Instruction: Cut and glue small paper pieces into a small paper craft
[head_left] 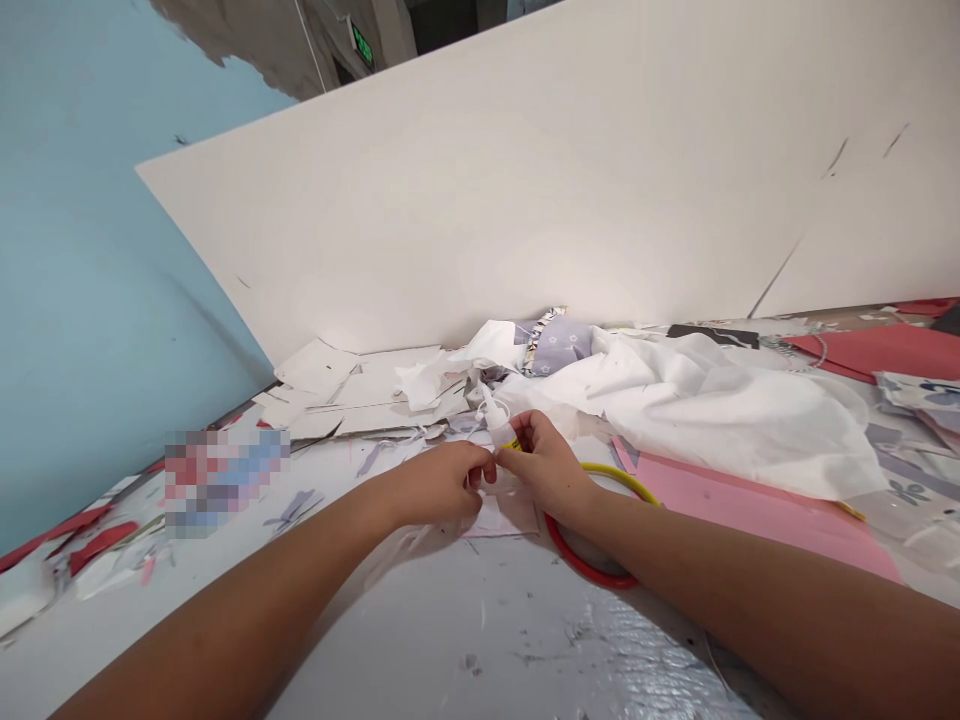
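Note:
In the middle of the head view, my right hand [551,468] is closed around a small white glue bottle [501,425] with a yellow label. Its narrow nozzle points up and away, and a small cap hangs beside it on a strap. My left hand [442,482] is right next to it, thumb and fingers curled together near the bottle's lower part. What those fingers hold, if anything, is hidden. Beneath both hands lies a pale pink piece of paper [504,515]. A red and yellow ring-shaped thing [592,572] lies partly under my right wrist.
Crumpled white cloth [720,405] and pink sheets [757,505] spread to the right. White card scraps [352,385] are stacked at the back left. Red paper [877,350] sits far right. A tall white board [525,190] closes off the back, beside a blue wall [90,270].

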